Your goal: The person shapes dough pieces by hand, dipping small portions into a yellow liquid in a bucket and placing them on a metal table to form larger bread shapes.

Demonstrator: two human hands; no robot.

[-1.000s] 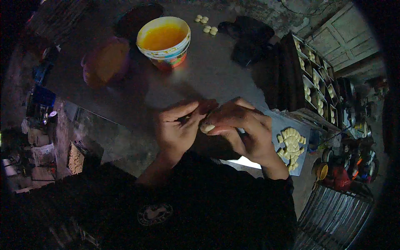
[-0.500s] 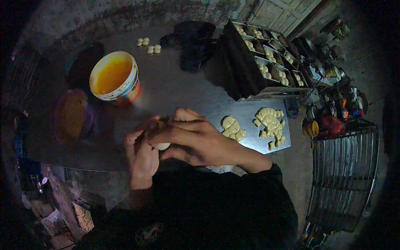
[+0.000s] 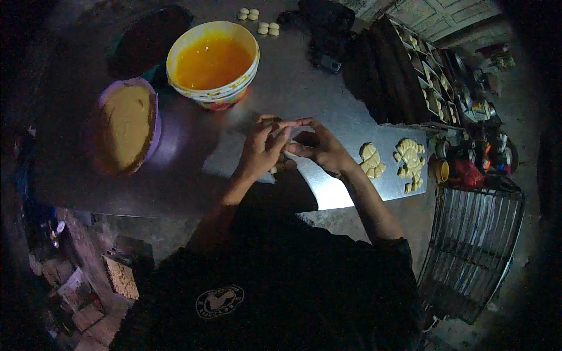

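Observation:
My left hand (image 3: pixel 260 151) and my right hand (image 3: pixel 323 149) meet above the metal table, fingers bent and fingertips pinched together. Whatever lies between the fingertips is too small and dim to make out. Just below them, a pale bit of dough (image 3: pixel 273 170) shows, partly hidden by the hands. To the right on the table lie a flattened, cut clump of dough (image 3: pixel 370 159) and a bigger heap of cut dough pieces (image 3: pixel 411 161). Left of my hands stand a bucket of orange-yellow filling (image 3: pixel 213 64) and a purple basin of tan paste (image 3: pixel 127 126).
Small dough balls (image 3: pixel 268 28) sit in clusters at the table's far side, near a dark cloth (image 3: pixel 325 29). A dark basin (image 3: pixel 149 44) stands behind the bucket. Stacked trays of dough (image 3: pixel 430 76) rise at far right, a metal rack (image 3: pixel 471 251) below.
My hands have drawn apart from a close clasp around a pale dough ball to fingertip contact. The view has shifted, so the bucket and basin appear nearer and fuller.

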